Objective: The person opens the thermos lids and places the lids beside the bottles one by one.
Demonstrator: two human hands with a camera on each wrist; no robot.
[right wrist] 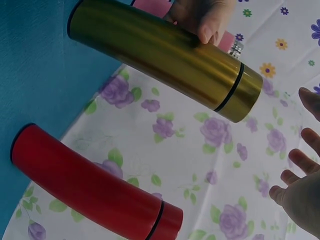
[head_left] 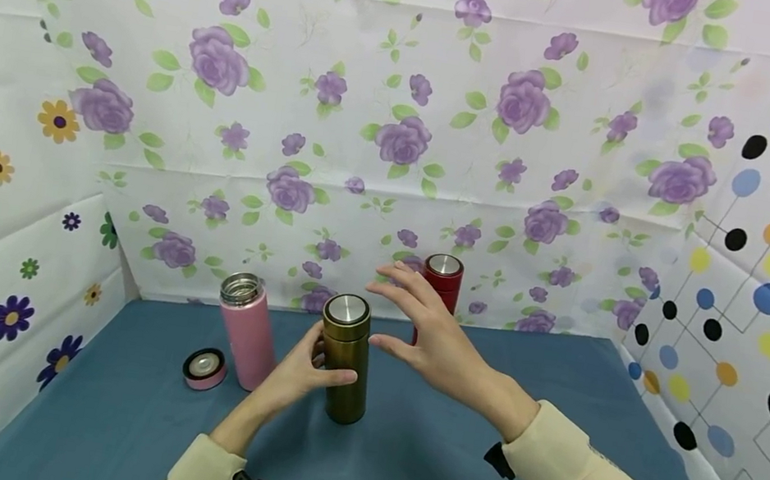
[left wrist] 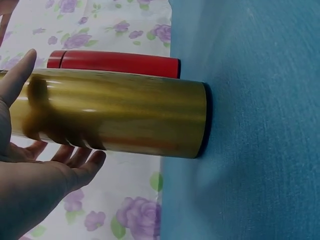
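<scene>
A gold thermos flask (head_left: 347, 396) stands upright on the blue cloth with its silver-topped lid on. My left hand (head_left: 298, 374) holds it from the left side, thumb across the front and fingers curved round the back; the left wrist view shows the hand (left wrist: 40, 175) round its upper part. Off to the right of the lid, my right hand (head_left: 441, 340) hovers with fingers spread, touching nothing. In the right wrist view those fingers (right wrist: 303, 161) are apart from the gold lid (right wrist: 242, 95). Behind the right hand stands a red thermos flask (head_left: 444, 269), partly hidden, with its lid on.
Left of the gold flask stands an open pink thermos flask (head_left: 249, 340), its steel mouth showing. Its pink lid (head_left: 203, 380) lies beside it on the blue cloth (head_left: 426, 462). Floral sheeting (head_left: 341, 134) closes off the back, with patterned sheets at both sides.
</scene>
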